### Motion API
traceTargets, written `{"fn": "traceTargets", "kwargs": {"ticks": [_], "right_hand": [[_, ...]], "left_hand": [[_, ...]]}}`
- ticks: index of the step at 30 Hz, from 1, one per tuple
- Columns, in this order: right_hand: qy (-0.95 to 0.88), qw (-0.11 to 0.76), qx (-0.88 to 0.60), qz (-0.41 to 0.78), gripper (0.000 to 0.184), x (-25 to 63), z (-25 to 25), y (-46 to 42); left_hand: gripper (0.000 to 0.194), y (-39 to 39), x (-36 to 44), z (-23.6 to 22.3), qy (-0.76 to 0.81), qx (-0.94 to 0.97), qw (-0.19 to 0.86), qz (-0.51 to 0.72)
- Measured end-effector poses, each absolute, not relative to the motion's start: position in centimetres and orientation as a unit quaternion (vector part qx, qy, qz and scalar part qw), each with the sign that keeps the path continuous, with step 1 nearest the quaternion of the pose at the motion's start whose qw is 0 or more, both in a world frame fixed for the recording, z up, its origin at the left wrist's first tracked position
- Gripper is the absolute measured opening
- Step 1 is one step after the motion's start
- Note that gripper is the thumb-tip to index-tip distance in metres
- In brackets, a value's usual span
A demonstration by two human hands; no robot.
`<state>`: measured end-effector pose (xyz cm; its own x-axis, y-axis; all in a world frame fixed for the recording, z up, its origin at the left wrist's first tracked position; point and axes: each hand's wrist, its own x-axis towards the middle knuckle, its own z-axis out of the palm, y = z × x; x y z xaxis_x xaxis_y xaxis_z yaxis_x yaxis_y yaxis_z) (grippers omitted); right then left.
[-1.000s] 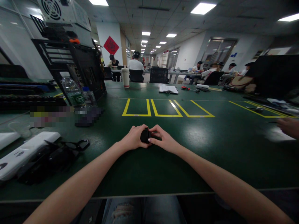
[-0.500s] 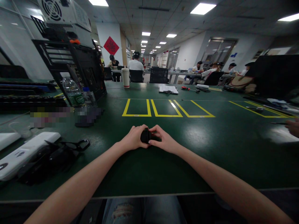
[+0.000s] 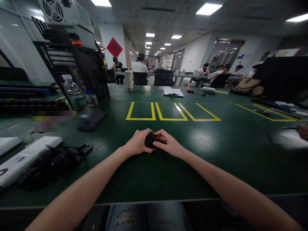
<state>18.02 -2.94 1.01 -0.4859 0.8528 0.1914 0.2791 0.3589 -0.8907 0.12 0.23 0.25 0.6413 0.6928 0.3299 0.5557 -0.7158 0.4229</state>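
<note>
A small black rounded object [image 3: 149,140] is between my two hands, just above or on the green tabletop; its exact kind does not show. The fingers and thumb of my left hand [image 3: 137,142] wrap round it from the left. From the right, my right hand [image 3: 170,145] pinches its right edge with thumb and fingertips. Part of the object is hidden behind the fingers. Beyond the hands, yellow tape outlines [image 3: 172,119] mark the green table [image 3: 154,178].
At left lie black-framed glasses [image 3: 83,149], a white power strip-like block [image 3: 31,157], a water bottle [image 3: 74,93] and a black computer frame [image 3: 89,70]. Further back are a cup [image 3: 129,81], a clipboard [image 3: 173,92] and a screwdriver [image 3: 192,91]. Another person's hand [image 3: 303,132] is at far right.
My right thumb has shifted up slightly along the black object's right side. My left hand keeps its hold. The other person's hand at far right has moved a little to the right.
</note>
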Motion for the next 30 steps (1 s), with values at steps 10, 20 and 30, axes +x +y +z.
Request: {"fn": "traceTargets", "kwargs": {"ticks": [10,20,30], "right_hand": [[-0.746,0.359,-0.368,0.423,0.024,17.99,0.42,-2.58],[-0.758,0.347,-0.363,0.417,0.031,18.08,0.76,-2.8],[-0.74,0.363,-0.369,0.429,0.027,18.01,0.37,-2.53]], "left_hand": [[0.048,-0.07,0.13,0.63,0.355,0.891,0.159,0.234],[0.05,0.18,0.18,0.39,0.358,0.891,0.149,0.237],[0.049,-0.09,0.26,0.61,0.358,0.89,0.153,0.238]]}}
